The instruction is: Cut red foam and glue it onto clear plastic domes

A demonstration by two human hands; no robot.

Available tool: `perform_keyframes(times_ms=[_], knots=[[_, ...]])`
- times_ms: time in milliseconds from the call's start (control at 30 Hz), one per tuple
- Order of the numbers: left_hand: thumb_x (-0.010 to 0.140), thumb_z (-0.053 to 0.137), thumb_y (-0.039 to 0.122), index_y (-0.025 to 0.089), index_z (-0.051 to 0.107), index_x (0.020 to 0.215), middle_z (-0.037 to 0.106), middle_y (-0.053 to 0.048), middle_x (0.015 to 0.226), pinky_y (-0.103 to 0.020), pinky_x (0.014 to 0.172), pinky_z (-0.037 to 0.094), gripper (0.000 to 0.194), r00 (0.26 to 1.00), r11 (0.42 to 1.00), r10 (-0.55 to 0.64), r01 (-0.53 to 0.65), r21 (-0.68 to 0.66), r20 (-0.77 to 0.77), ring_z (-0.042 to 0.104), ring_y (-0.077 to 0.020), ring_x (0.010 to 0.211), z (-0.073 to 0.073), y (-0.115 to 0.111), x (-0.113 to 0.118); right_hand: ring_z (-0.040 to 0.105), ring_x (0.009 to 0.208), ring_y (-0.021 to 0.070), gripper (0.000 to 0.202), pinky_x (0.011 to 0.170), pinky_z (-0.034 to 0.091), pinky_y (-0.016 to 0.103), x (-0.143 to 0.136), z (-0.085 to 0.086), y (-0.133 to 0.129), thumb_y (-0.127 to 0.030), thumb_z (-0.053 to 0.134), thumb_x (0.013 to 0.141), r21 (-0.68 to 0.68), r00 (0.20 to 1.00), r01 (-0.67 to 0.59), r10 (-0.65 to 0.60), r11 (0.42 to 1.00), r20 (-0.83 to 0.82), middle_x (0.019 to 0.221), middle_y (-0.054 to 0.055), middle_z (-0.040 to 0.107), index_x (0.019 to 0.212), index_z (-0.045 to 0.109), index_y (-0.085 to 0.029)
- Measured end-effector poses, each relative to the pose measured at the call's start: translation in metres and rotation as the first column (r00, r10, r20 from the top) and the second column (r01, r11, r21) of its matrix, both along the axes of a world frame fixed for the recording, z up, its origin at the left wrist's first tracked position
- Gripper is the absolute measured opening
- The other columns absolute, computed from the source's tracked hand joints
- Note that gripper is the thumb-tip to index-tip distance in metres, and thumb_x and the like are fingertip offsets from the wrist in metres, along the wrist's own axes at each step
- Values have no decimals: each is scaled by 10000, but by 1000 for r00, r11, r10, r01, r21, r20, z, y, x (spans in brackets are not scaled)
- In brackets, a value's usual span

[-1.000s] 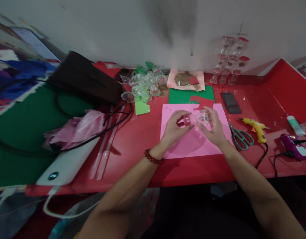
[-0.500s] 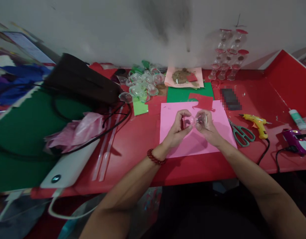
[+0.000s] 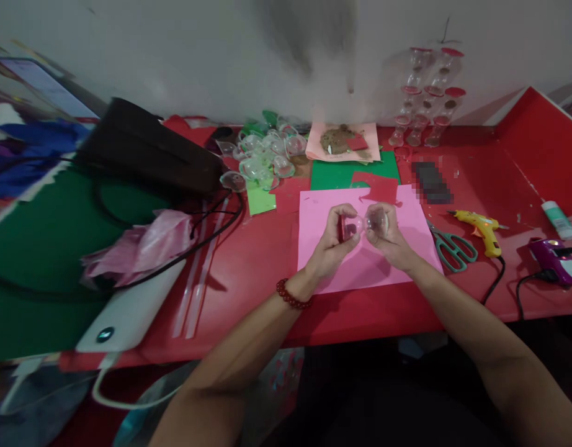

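Note:
A small clear plastic hourglass (image 3: 358, 223) lies sideways between my two hands, over a pink sheet (image 3: 365, 276). My left hand (image 3: 331, 243) is closed around its left bulb, which has a red end and something dark inside. Around the right bulb, my right hand (image 3: 394, 241) is curled, thumb near the narrow neck. A cut piece of red paper (image 3: 383, 188) rests on the far part of the sheet. Just right of the sheet lie scissors (image 3: 457, 251) with green handles.
Stacked hourglasses (image 3: 423, 102) stand against the wall. Clear plastic domes (image 3: 255, 167) are heaped back left; sand (image 3: 338, 140) sits on pale paper. A yellow glue gun (image 3: 484, 231), a purple power adapter (image 3: 553, 261) and a glue tube (image 3: 559, 220) lie right. A black cable (image 3: 221, 233) crosses the left.
Both hands keep the hourglass in nearly the same place and hold. The camera view has shifted very slightly.

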State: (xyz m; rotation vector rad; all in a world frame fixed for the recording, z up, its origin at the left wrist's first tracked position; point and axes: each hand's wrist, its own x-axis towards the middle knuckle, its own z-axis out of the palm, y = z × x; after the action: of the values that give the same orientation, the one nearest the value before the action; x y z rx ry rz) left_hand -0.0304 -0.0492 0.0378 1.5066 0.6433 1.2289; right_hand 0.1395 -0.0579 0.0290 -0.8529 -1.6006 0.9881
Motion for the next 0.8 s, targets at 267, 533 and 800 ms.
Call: perform_keyframes(times_ms=[267, 533, 800], knots=[[720, 809, 297, 223, 632, 1137, 655, -97, 1209, -473, 1062, 439, 460, 918, 991, 131, -132, 24, -375, 584, -273, 1176, -17, 20, 0, 589, 1074, 246, 491, 926, 524, 436, 16, 13, 10, -425, 662, 905, 166, 902, 187, -236, 968, 360, 1263, 109, 605, 1361, 541, -290], [568, 897, 288, 193, 632, 1222, 645, -152, 1339, -510, 1088, 448, 712, 914, 998, -40, 13, -69, -404, 577, -329, 1282, -19, 29, -4, 613, 1217, 272, 537, 1064, 479, 501, 20, 3, 11, -218, 714, 813, 157, 857, 135, -195, 978, 477, 1266, 92, 679, 1335, 595, -256], [607, 876, 229, 189, 528, 1298, 717, -117, 1185, -460, 970, 524, 774, 918, 989, 11, -67, -128, -397, 682, -283, 1093, -23, 22, 3, 572, 1253, 264, 715, 1070, 477, 494, 16, 4, 9, -13, 508, 667, 237, 890, 23, -128, 971, 437, 1303, 102, 633, 1340, 572, -245]])
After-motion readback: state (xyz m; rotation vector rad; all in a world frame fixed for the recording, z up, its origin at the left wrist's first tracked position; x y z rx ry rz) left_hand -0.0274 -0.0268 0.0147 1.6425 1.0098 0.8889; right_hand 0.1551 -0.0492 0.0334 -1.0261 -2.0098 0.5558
